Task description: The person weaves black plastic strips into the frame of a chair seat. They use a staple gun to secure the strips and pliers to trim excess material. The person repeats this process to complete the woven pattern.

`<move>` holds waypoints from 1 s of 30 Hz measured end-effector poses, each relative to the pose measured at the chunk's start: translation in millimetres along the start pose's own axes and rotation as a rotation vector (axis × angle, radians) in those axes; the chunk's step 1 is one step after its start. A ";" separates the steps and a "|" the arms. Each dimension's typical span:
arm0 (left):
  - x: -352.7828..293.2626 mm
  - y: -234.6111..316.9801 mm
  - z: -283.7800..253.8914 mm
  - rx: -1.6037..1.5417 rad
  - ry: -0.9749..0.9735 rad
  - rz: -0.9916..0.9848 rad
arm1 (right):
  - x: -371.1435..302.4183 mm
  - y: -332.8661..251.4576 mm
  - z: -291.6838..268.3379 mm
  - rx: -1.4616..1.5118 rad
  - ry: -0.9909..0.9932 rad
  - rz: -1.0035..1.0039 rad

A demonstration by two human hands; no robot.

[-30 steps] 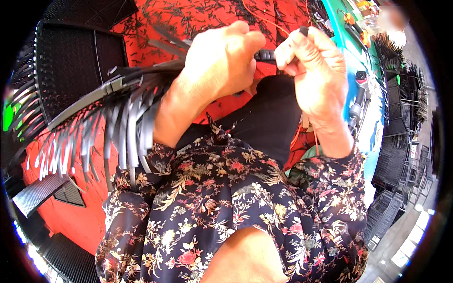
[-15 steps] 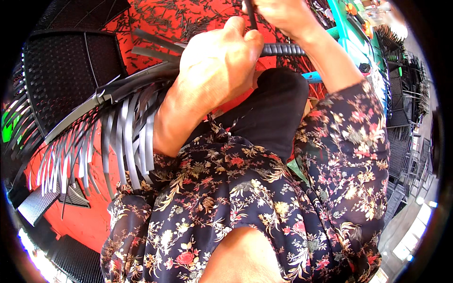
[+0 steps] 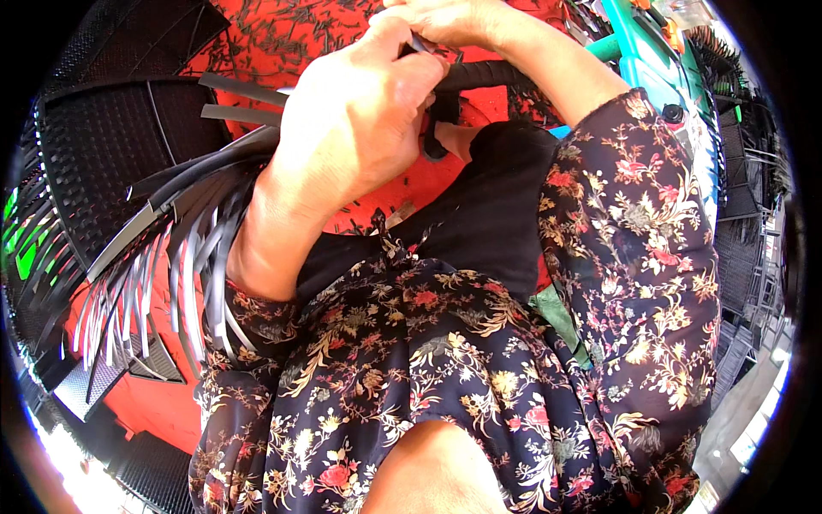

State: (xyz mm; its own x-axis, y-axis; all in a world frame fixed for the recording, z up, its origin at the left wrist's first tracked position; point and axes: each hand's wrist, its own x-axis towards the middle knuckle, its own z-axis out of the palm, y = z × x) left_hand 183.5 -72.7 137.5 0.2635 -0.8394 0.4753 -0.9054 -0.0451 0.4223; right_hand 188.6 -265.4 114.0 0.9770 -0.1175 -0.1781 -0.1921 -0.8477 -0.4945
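My left hand (image 3: 351, 116) is closed around a dark bar wrapped in black strip (image 3: 488, 75), which runs rightward from my fist beneath my right forearm. My right hand (image 3: 441, 19) is up against the left thumb at the top edge, its fingers bent together on a black plastic strip (image 3: 417, 43); only a short piece of that strip shows between the hands. Left of my left wrist, many loose grey-black strip ends (image 3: 201, 248) fan out from a curved frame edge (image 3: 128, 236). A black woven panel (image 3: 111, 146) adjoins it.
Red floor covering (image 3: 295, 34) with scattered black strip scraps lies beyond my hands. A turquoise frame (image 3: 629, 43) stands at the upper right. Stacks of black woven pieces (image 3: 745, 188) line the right side. More woven panels (image 3: 154, 467) lie at the lower left.
My left hand has shifted left and slightly nearer. My right hand has moved left to meet it, and the strip that stretched between them is now mostly covered. The loose ends have swung left.
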 end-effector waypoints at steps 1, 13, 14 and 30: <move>3.7 2.2 2.3 -0.017 -0.004 0.042 | -17.5 -2.9 -12.4 0.142 -0.007 0.022; 2.6 -8.4 -1.5 -0.019 0.000 0.030 | -41.5 -4.7 -30.8 0.285 -0.284 -0.287; 2.3 -7.7 -2.3 -0.011 -0.005 0.032 | -38.2 1.7 -27.2 0.246 -0.243 -0.407; -2.3 -6.5 -7.8 0.049 0.043 0.102 | -33.8 -16.4 -16.1 0.707 -0.165 -0.068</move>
State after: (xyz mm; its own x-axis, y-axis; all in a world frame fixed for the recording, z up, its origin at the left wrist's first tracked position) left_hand 191.4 -66.2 139.7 0.1822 -0.8169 0.5472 -0.9432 0.0121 0.3321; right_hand 160.2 -255.8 141.8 0.9728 0.0506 -0.2260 -0.2002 -0.3069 -0.9304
